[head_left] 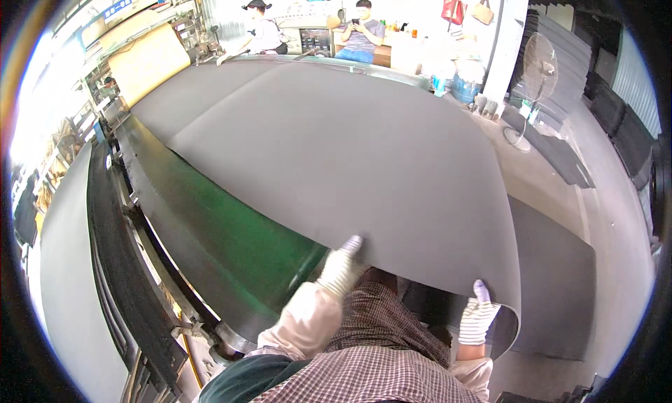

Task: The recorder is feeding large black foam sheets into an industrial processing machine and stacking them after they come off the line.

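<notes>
A large, flexible dark grey sheet spreads over most of the view and bends down along its right side. At its near edge, my left hand, in a striped white glove, is closed with the thumb on top. My right hand, gloved alike, grips the same edge farther right, near the curled corner, thumb also on top. The fingers beneath the sheet are hidden. Under the sheet's left side runs a green conveyor belt, its near end by my left forearm.
Another grey sheet lies low on the right, beyond the curled edge. Stacked sheets stand left of the belt's metal frame. A tan board sits on the machine at far left. Two people sit at the back; a fan stands at right.
</notes>
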Motion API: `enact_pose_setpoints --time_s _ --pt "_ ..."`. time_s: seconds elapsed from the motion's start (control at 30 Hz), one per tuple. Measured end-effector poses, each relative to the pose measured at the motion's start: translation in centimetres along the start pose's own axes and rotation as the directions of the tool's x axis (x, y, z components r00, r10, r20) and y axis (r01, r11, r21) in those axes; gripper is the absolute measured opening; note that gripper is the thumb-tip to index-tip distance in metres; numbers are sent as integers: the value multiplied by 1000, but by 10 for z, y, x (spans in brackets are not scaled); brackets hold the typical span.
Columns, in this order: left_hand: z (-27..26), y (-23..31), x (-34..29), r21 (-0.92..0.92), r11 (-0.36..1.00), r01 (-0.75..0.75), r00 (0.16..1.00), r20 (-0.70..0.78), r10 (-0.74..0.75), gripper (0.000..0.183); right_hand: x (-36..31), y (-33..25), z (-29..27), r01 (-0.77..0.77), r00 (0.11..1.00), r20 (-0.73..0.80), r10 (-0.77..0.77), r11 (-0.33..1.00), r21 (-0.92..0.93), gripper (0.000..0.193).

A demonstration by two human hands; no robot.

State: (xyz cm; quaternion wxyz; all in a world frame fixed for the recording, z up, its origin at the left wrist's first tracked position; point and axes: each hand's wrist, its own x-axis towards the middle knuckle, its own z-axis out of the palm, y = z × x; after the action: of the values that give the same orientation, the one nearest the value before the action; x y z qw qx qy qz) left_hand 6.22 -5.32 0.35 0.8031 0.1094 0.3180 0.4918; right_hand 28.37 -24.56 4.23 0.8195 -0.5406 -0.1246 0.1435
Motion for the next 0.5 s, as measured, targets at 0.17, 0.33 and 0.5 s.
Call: enact_pose_setpoints --time_s 0.17,0.33,0.5 --pt "0 24 10 -68 997 -27 999 29 29 29 24 -42 -30 -404 915 233 330 730 551 42" --pt "-7 29 7 -203 975 -89 989 -131 63 29 15 -7 -20 -10 1000 -13 10 1000 -20 36" --pt "23 -20 -31 -177 981 83 991 118 -63 38 -29 -15 48 302 931 292 -218 910 -285 49"
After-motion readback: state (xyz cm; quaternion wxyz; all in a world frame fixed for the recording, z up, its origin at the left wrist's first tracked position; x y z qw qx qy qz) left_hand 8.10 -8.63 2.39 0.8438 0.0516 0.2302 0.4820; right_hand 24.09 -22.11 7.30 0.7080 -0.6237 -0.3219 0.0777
